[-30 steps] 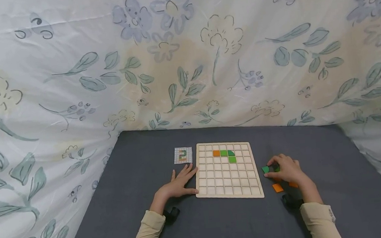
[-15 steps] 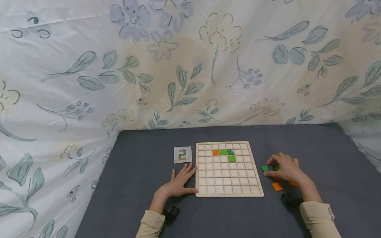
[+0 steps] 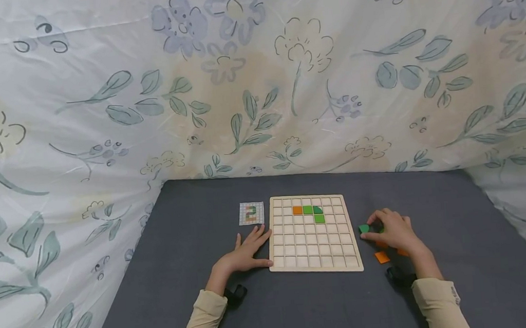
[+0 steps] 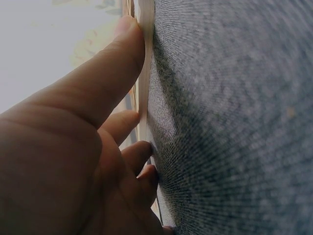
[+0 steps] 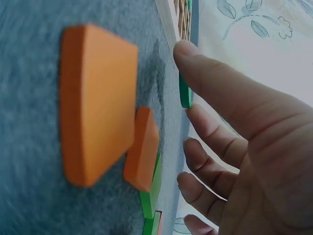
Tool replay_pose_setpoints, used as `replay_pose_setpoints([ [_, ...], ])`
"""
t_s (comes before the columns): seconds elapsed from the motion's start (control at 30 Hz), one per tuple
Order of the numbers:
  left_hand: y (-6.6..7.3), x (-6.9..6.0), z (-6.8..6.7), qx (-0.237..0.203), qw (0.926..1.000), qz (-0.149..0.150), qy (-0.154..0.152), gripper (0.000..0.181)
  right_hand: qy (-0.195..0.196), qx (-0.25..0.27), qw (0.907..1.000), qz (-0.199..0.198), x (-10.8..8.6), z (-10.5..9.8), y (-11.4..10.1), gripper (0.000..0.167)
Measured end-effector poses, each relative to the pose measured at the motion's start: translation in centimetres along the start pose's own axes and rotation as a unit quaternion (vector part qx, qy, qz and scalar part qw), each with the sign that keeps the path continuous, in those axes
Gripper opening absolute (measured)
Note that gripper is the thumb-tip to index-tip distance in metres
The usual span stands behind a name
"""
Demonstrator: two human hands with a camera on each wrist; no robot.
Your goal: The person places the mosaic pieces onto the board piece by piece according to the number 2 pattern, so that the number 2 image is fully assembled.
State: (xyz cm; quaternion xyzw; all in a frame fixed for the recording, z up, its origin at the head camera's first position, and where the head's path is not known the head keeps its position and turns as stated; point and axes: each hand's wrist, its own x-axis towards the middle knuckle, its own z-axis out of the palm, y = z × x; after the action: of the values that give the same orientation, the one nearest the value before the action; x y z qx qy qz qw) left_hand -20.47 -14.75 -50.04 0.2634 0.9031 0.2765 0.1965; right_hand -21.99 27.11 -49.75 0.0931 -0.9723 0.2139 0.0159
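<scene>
Green piece [image 3: 364,228], orange tiles [image 5: 108,105], white leaf-and-flower-patterned cloth [image 3: 256,77]

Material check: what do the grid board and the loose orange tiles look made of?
Grid board: likely wood, matte and seemingly unpainted, judging by its pale tan rim.
Orange tiles: painted wood or plastic, I can't tell; smooth, evenly coloured, little shine.

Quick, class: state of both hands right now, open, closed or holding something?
Left hand: open, fingers spread, touching the board at its edge.
Right hand: holding a green tile, pinched between thumb and finger.
</scene>
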Motion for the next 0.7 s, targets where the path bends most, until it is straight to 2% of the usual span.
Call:
replay_pose_setpoints([
  [0.23,0.0,0.0,0.1,-0.004,1.0,-0.005,0.002,0.081,0.002,0.003,1.0,-0.005,0.1,0.0,-0.8,0.044],
  [0.5,-0.1,0.0,0.1,-0.004,1.0,-0.003,0.002,0.081,0.01,0.0,0.9999,0.014,0.4,0.5,-2.0,0.045],
  [0.7,0.0,0.1,0.0,-0.002,1.0,-0.002,0.002,0.081,0.023,-0.004,0.9997,0.01,0.5,0.8,-2.8,0.046],
])
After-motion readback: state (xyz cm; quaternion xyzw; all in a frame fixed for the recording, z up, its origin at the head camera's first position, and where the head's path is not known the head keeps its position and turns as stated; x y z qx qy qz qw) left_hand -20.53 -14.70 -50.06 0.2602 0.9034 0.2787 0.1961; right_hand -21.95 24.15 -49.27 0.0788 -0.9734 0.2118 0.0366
